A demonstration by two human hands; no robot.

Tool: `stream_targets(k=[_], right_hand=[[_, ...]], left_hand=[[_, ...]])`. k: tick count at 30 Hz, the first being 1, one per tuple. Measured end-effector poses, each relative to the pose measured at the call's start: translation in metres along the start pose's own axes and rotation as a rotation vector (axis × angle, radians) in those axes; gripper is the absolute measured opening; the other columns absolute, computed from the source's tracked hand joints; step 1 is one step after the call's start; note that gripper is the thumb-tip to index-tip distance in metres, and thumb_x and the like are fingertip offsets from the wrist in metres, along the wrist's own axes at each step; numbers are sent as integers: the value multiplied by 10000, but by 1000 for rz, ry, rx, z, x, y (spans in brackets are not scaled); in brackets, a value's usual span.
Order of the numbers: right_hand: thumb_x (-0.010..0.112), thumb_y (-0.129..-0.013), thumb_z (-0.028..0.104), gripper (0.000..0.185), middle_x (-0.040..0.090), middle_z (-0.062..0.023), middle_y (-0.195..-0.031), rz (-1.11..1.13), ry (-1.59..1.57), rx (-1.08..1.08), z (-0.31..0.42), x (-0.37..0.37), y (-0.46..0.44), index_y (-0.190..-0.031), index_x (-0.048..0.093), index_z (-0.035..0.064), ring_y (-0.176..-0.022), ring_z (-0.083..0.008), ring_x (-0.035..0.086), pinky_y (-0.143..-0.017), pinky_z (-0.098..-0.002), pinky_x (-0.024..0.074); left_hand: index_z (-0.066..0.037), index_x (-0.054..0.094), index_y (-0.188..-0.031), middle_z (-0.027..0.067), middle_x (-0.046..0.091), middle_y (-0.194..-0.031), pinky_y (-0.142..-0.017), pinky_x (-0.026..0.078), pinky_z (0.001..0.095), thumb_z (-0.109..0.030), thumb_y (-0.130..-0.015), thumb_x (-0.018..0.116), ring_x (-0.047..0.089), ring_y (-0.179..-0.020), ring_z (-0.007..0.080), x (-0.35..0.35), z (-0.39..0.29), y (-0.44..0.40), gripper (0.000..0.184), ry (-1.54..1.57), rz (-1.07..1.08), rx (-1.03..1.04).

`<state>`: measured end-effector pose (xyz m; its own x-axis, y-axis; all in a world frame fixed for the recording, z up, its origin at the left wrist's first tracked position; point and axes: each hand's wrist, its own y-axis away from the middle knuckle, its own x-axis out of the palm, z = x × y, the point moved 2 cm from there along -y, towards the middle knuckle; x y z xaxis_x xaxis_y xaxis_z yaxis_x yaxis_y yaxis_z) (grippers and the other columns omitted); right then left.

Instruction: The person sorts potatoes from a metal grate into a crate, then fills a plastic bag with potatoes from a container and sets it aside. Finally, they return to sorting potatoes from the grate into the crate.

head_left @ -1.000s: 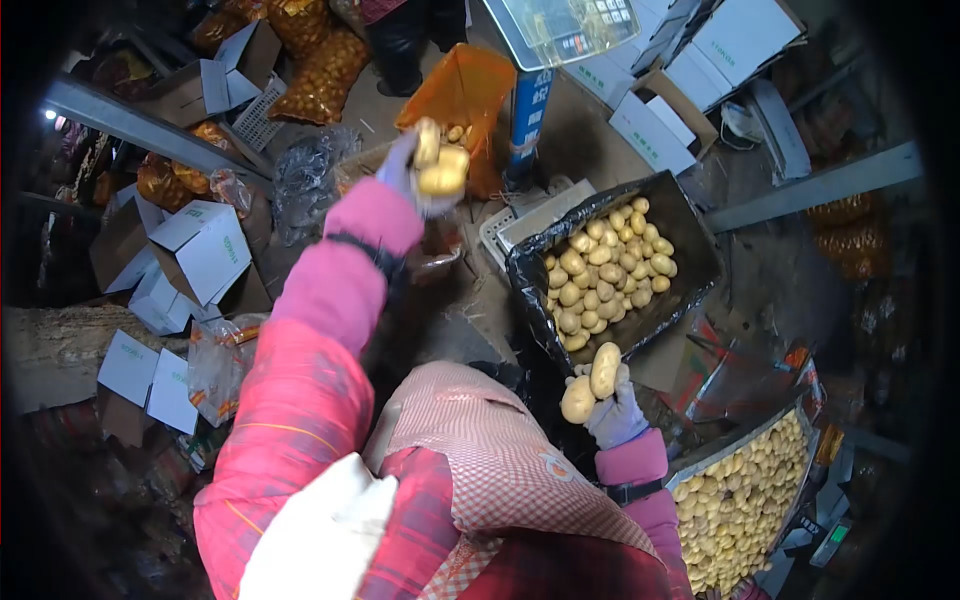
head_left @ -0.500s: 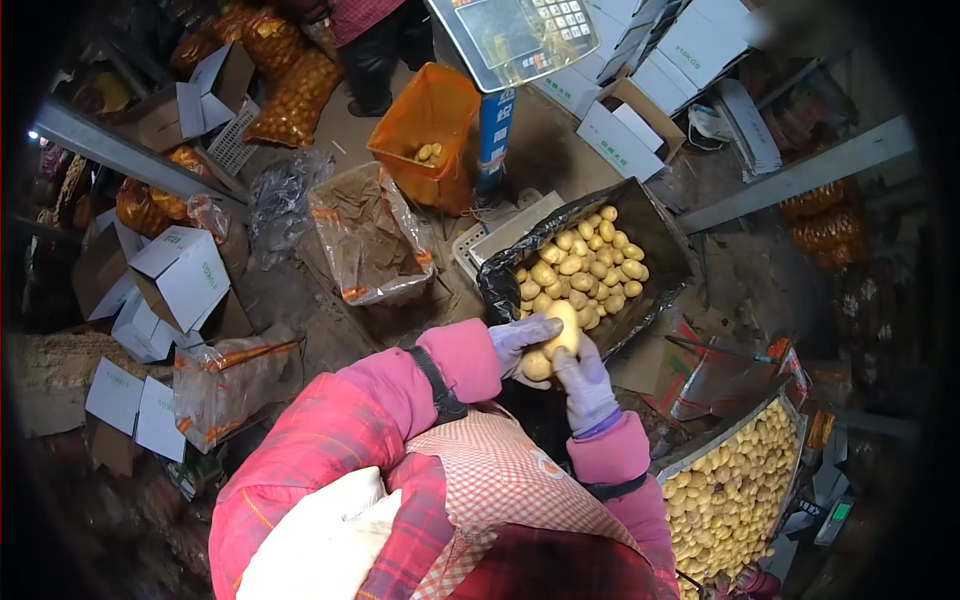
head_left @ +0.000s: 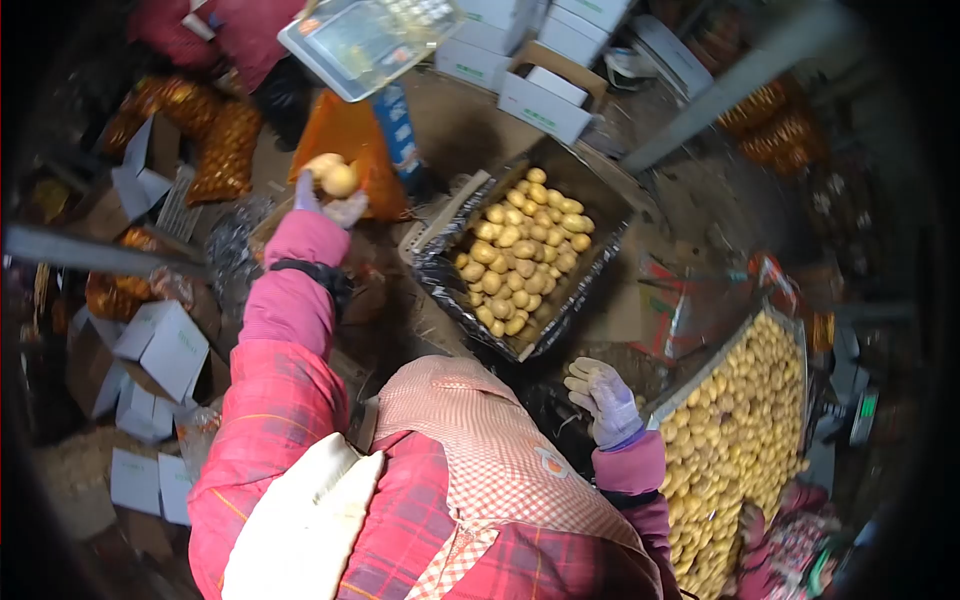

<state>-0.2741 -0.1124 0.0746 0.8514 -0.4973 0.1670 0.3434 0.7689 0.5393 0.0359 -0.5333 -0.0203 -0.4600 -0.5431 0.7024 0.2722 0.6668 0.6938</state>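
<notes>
My left hand (head_left: 328, 205), in a purple glove, is stretched out toward the orange bag (head_left: 365, 160). Its fingers are around two pale potatoes (head_left: 341, 180) at the near side of that bag. My right hand (head_left: 605, 400), gloved alike, hangs beside the near corner of a box lined with black plastic (head_left: 572, 322). Nothing shows in it, and its fingers are loosely bent. Many potatoes (head_left: 525, 245) lie inside the lined box. To the right of my right hand is a large bin heaped with potatoes (head_left: 735, 440).
A scale with a display (head_left: 365, 40) stands on a blue post (head_left: 397, 130) behind the orange bag. White cartons (head_left: 545, 105) are at the back. Filled net bags (head_left: 225, 150) lie at the left. Another person's hand (head_left: 752, 522) is at the potato bin.
My hands have parted. The left has swung forward and left with the potatoes to the orange bag; the right has let go and drawn back right. The view has shifted.
</notes>
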Motion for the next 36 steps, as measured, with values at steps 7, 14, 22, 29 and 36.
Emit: stream_targets(k=[7,14,22,29,36], right_hand=[[543,-864,133,320,598,-88,-1076,-420,138,-283,-10,-124,96,-1163,551,22,-943,-183,576,-804,-267,467],[608,-877,326,290,626,-10,-918,-1782,-214,-424,-43,-213,339,-1043,618,88,-744,-137,582,-661,-262,471],[615,-818,419,441,627,-65,-904,-1618,-57,210,-199,-174,340,-1102,624,81,-848,-153,556,-786,-287,451],[579,-781,515,588,505,-195,-1232,-1304,536,838,-137,-171,290,-1203,506,112,-1110,-321,526,-926,-410,430],[604,-794,421,499,602,-164,-1043,-1444,534,181,-123,-204,279,-1173,561,100,-927,-288,607,-812,-374,484]], left_hand=[[-24,496,-1200,221,557,-1181,-773,540,391,-430,-858,565,601,-989,312,18,168,3,535,-717,275,-318],[-54,434,-1300,169,558,-1202,-701,497,288,-514,-857,522,608,-925,250,50,390,107,644,-1140,798,-948],[-39,430,-1279,173,602,-1133,-678,542,338,-421,-944,405,654,-867,268,9,496,211,509,-1232,973,-1651],[-40,382,-1338,178,584,-1159,-693,553,354,-400,-947,405,647,-901,288,-14,502,246,531,-1199,933,-1751],[-43,381,-1337,168,571,-1185,-709,539,360,-389,-946,420,634,-939,292,-17,502,241,524,-1218,908,-1744]])
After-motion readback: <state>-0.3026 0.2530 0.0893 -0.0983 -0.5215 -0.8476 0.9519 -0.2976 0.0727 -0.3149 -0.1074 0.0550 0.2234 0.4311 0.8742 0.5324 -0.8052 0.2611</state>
